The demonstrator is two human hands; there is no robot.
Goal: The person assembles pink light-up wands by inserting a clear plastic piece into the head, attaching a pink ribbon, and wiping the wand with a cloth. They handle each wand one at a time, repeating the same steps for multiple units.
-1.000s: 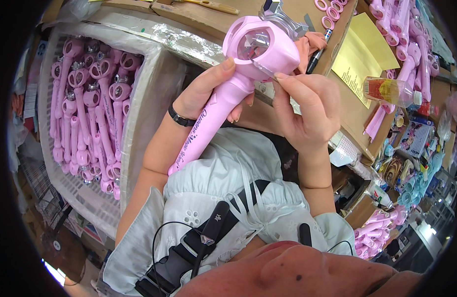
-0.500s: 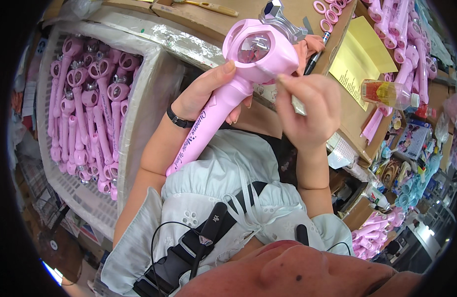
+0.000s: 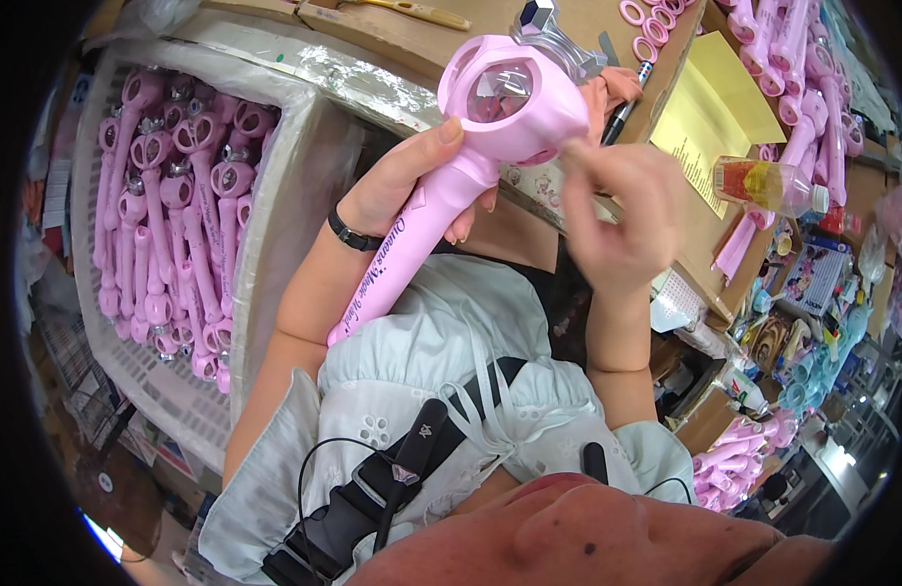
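A pink toy wand (image 3: 404,256) lies tilted across my lap, its round head up and away from me and its lower end against my clothes. The head has a clear window (image 3: 502,93) and a silver crown piece (image 3: 558,44) on top. My left hand (image 3: 412,176) is closed round the neck, thumb on the edge of the head. Beside the head's right side is my right hand (image 3: 622,210), fingers curled together and blurred by motion. Whatever its fingers may hold cannot be made out.
At left, a white crate (image 3: 158,386) holds many pink wands. On the cardboard-lined workbench (image 3: 402,44) lie pink rings (image 3: 651,31), a black marker (image 3: 617,122), an orange cloth (image 3: 619,88), yellow paper (image 3: 705,127) and a bottle (image 3: 763,186). More wands (image 3: 812,117) lie at far right.
My right hand has shifted slightly right, away from the wand's head, still with curled fingers. My left hand and the wand have hardly moved.
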